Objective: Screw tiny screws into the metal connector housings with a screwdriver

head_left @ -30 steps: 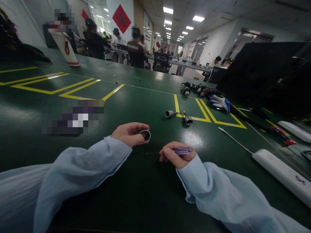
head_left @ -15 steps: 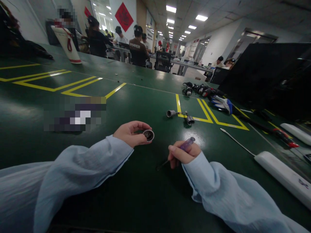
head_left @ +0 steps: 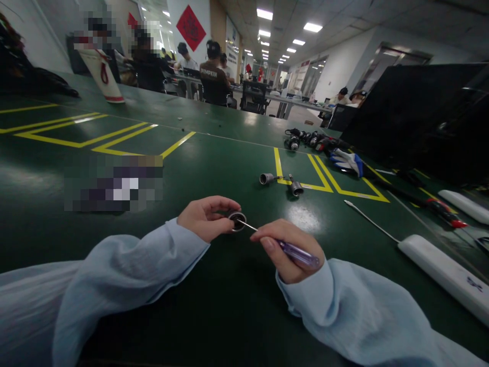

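My left hand (head_left: 208, 218) is closed round a small round metal cup-shaped part (head_left: 239, 220), its open end facing me. In my right hand (head_left: 288, 247) is a screwdriver with a clear purple handle (head_left: 300, 254), gripped between thumb and fingers. Its thin shaft points left, and the tip goes into the mouth of the cup-shaped part. What the tip touches inside is too small to make out. Two similar metal cup-shaped parts, one on the left (head_left: 266, 178) and one on the right (head_left: 296, 188), lie on the green table (head_left: 214, 168) beyond my hands.
Yellow tape (head_left: 321, 173) marks boxes on the table. At right lie a white power strip (head_left: 439, 270), a white cable (head_left: 367, 219), a blue-and-white glove (head_left: 347, 162) and a red-black tool (head_left: 445, 213). Dark corded parts (head_left: 296, 140) lie farther back. People sit at desks beyond.
My right hand has turned the screwdriver from pointing down-left to pointing up-left and brought its tip into the cup-shaped part. My left hand still holds that part, slightly lower in view.
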Motion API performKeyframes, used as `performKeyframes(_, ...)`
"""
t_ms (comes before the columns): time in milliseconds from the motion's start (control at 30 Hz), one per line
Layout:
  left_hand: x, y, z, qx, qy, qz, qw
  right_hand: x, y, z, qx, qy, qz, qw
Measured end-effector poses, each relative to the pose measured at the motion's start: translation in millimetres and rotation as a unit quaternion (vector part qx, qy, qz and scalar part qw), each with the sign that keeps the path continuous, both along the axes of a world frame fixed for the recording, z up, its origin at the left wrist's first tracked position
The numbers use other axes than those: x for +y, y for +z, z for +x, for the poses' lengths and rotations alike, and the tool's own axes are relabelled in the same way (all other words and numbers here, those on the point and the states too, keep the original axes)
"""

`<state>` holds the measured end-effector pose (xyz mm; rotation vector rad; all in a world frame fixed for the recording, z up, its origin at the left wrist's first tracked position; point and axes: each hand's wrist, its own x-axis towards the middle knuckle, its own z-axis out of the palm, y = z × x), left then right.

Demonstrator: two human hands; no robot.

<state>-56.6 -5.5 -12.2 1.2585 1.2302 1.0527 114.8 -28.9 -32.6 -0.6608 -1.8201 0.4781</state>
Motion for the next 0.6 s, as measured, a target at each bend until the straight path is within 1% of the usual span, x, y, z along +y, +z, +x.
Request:
performKeyframes(67,-1.2,-0.3,0.3,0.016,-0.008,0.011,1.0,-0.3,0.2,-0.9,-0.03,0.0,0.03,0.999)
performKeyframes(200,-3.2,-0.3,1.0,0.042,-0.018,0.029,0.999,-3.2,6.1,-1.2,-0.077,-0.001,0.044,0.996)
performKeyframes(500,-5.4,-6.3,1.9,0.084,-0.022,0.067,0.994,-6.3,11.0,-1.8,-0.11,0.013,0.085,0.99)
performKeyframes(600,-5.4,-7.1,2.3,0.083,-0.024,0.082,0.993,-8.4,13.1,-1.5,-0.132,0.013,0.1,0.986)
